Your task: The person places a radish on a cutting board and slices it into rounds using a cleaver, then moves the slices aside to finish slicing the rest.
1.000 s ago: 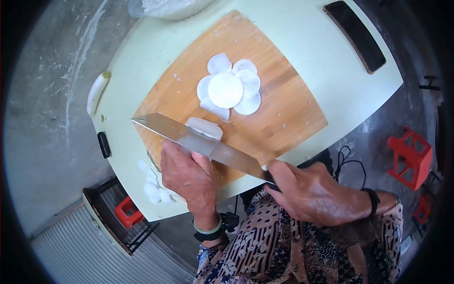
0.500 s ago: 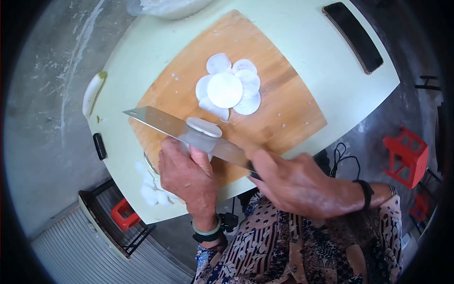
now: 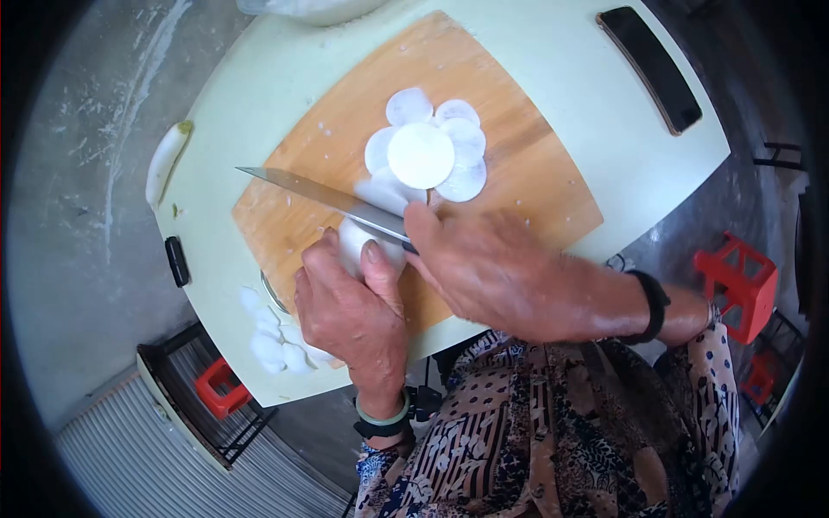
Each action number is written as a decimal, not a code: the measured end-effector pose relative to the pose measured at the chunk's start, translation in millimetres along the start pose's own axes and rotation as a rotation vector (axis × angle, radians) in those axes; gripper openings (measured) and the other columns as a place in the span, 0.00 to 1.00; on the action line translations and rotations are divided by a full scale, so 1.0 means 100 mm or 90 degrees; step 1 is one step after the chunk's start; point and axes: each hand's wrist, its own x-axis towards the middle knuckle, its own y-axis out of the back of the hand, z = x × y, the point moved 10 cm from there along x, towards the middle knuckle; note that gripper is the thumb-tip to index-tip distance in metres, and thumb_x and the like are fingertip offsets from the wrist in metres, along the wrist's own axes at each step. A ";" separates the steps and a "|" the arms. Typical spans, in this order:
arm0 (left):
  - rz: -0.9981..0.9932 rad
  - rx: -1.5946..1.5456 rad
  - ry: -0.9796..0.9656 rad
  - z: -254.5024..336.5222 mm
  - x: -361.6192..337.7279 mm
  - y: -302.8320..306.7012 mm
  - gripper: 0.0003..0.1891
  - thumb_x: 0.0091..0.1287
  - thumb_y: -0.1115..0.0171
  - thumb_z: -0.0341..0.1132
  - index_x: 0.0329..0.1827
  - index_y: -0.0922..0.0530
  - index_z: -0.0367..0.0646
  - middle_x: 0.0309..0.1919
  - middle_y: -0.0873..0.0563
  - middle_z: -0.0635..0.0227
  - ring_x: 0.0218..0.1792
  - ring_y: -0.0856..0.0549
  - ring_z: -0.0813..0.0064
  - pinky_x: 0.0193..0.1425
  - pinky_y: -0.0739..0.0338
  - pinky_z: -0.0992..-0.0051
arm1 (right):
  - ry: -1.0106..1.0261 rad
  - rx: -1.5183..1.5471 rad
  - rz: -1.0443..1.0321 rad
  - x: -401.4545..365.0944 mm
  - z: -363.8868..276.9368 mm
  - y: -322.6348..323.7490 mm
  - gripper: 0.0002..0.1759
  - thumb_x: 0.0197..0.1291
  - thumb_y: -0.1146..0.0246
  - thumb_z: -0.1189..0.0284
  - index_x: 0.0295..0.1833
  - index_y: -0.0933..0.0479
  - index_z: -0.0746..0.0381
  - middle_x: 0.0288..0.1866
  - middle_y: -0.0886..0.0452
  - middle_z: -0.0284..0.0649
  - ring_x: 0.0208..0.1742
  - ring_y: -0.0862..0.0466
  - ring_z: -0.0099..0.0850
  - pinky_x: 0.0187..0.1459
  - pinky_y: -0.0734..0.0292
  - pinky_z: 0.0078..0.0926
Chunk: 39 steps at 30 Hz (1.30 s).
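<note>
"Where does the white vegetable piece (image 3: 352, 248) lie?"

"On the wooden cutting board (image 3: 544, 186), near the edge closest to the person. The left grip (image 3: 354, 311) is closed around it, curled fingers on one side and thumb on the other, so the piece sits at the fingertips, its far end poking out beyond them."

"And the right grip (image 3: 496, 269)?"

"Clenched on the handle of the knife (image 3: 324, 195), which it mostly covers. The knuckles come just to the right of the piece."

"How does the blade stand to it?"

"It runs slantwise along the far side of the piece, tip pointing left, past the left fingers. Whether the edge is in the flesh, one cannot tell."

"Is anything beyond the blade?"

"A blurred white patch just past it, then a cluster of round white slices (image 3: 420, 155), one lying on top of the others around it. They are farther from the person than either grip."

"What else is on the pale green surface (image 3: 553, 52)?"

"White scraps (image 3: 275, 345) to the left of the left wrist, a black pen-like object (image 3: 176, 261) and a long white vegetable (image 3: 167, 166) at the left edge, and a dark phone (image 3: 654, 73) at the far right."
</note>
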 end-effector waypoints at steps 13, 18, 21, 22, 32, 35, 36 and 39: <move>-0.056 -0.043 0.000 -0.07 0.04 -0.05 0.18 0.75 0.38 0.40 0.59 0.23 0.37 0.47 0.16 0.52 0.47 0.18 0.47 0.51 0.25 0.52 | -0.166 -0.011 0.028 -0.54 0.11 0.35 0.13 0.76 0.40 0.71 0.51 0.32 0.70 0.25 0.20 0.53 0.25 0.16 0.51 0.24 0.23 0.43; -0.110 -0.043 0.051 -0.13 0.03 -0.09 0.16 0.73 0.38 0.37 0.58 0.23 0.36 0.43 0.18 0.51 0.46 0.19 0.47 0.50 0.26 0.52 | -0.163 0.059 0.009 -0.87 -0.20 0.34 0.17 0.70 0.34 0.72 0.55 0.32 0.68 0.31 0.17 0.57 0.29 0.14 0.55 0.28 0.21 0.47; -0.033 -0.047 0.008 -0.11 0.00 -0.04 0.15 0.70 0.39 0.32 0.57 0.25 0.35 0.41 0.19 0.50 0.45 0.19 0.46 0.49 0.26 0.52 | -0.173 0.055 -0.002 -0.97 -0.23 0.24 0.21 0.65 0.30 0.76 0.58 0.30 0.70 0.36 0.14 0.60 0.34 0.11 0.57 0.36 0.14 0.47; -0.038 -0.047 0.006 -0.10 -0.01 -0.05 0.15 0.70 0.39 0.32 0.57 0.25 0.35 0.41 0.19 0.50 0.45 0.19 0.46 0.49 0.26 0.52 | -0.145 0.043 0.001 -0.99 -0.25 0.23 0.21 0.65 0.29 0.73 0.54 0.32 0.69 0.33 0.17 0.53 0.28 0.13 0.50 0.28 0.19 0.41; -0.017 -0.053 -0.014 -0.12 -0.03 -0.04 0.17 0.67 0.36 0.34 0.54 0.27 0.33 0.39 0.19 0.47 0.43 0.18 0.43 0.46 0.26 0.52 | -0.157 0.039 -0.037 -1.01 -0.24 0.14 0.23 0.60 0.26 0.74 0.54 0.30 0.71 0.35 0.17 0.49 0.29 0.13 0.47 0.29 0.17 0.39; -0.011 -0.046 -0.020 -0.09 -0.03 -0.03 0.18 0.68 0.37 0.35 0.55 0.27 0.33 0.39 0.19 0.47 0.42 0.19 0.42 0.46 0.26 0.51 | -0.105 0.011 -0.018 -0.81 -0.24 0.10 0.19 0.64 0.32 0.74 0.50 0.34 0.69 0.32 0.20 0.47 0.25 0.14 0.41 0.21 0.20 0.36; 0.002 -0.046 -0.025 -0.05 -0.03 -0.02 0.18 0.68 0.37 0.36 0.55 0.27 0.33 0.39 0.19 0.48 0.42 0.19 0.41 0.46 0.26 0.50 | -0.115 0.011 -0.013 -0.69 -0.18 0.08 0.19 0.64 0.32 0.74 0.50 0.34 0.69 0.32 0.20 0.47 0.25 0.14 0.41 0.21 0.20 0.36; -0.012 -0.018 0.000 -0.06 -0.04 -0.04 0.18 0.69 0.38 0.36 0.56 0.27 0.33 0.40 0.18 0.48 0.42 0.19 0.41 0.46 0.26 0.50 | -0.007 0.002 0.056 -0.42 -0.25 0.10 0.16 0.63 0.35 0.77 0.48 0.35 0.69 0.32 0.19 0.49 0.26 0.13 0.43 0.21 0.20 0.36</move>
